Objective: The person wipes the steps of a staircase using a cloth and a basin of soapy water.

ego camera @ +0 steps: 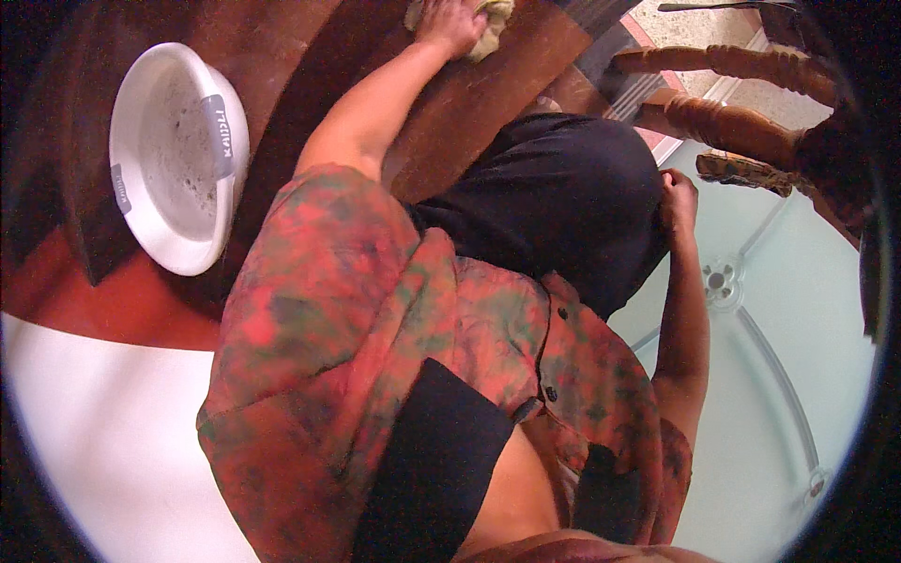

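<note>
My left hand (450, 29) is pressed over a crumpled yellowish cloth (494, 32) on a dark brown wooden surface (521, 67). Cloth shows on both sides of the fingers, at the top edge of the view. To the left, a white basin (165, 155) with grey labels bearing writing stands on brown wood. Dark specks cover its inside; whether it holds water is hard to tell. My right hand (679, 200) rests with curled fingers against my knee in black trousers (563, 183). Its palm side is hidden.
Turned wooden posts (739, 116) stand at the upper right, with a speckled floor (669, 28) behind them. A pale greenish panel (809, 281) with a round fitting (718, 279) lies to my right. At the lower left is a white surface (105, 408).
</note>
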`<state>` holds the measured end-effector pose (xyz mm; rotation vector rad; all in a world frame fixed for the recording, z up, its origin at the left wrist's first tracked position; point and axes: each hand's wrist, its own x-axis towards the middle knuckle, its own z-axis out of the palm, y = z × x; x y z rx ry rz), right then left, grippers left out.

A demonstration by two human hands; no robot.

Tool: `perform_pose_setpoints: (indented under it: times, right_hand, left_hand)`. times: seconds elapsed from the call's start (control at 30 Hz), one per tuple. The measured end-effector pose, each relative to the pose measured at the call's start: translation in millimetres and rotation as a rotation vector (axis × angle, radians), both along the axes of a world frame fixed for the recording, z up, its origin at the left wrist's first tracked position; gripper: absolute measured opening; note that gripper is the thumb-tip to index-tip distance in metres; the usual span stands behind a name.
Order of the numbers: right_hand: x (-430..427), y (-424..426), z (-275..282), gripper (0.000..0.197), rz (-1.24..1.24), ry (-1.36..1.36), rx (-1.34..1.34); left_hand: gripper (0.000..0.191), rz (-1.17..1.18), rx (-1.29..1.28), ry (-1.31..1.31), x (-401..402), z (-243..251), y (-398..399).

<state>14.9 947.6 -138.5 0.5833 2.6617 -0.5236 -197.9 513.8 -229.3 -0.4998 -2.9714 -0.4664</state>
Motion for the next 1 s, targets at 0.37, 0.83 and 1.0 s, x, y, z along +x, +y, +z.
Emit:
perform_pose_setpoints:
  times: [0.37, 0.83, 1.0]
  right_hand:
    - [-4.9, 5.1, 0.1, 0.037, 0.062, 0.017, -0.070]
    - [-11.4, -13.0, 16.4, 0.043, 0.012, -0.039, -0.037]
    - [-9.4, 5.7, 1.4, 0.042, 0.110, -0.004, -0.044]
  left_hand:
    - [0.067, 0.244, -0.175, -0.459, 344.4, 51.2, -262.4]
    - [0.060, 1.117, -0.437, -0.398, 531.8, -21.2, -256.7]
    - [0.065, 0.962, -0.294, -0.584, 561.6, -12.4, -185.6]
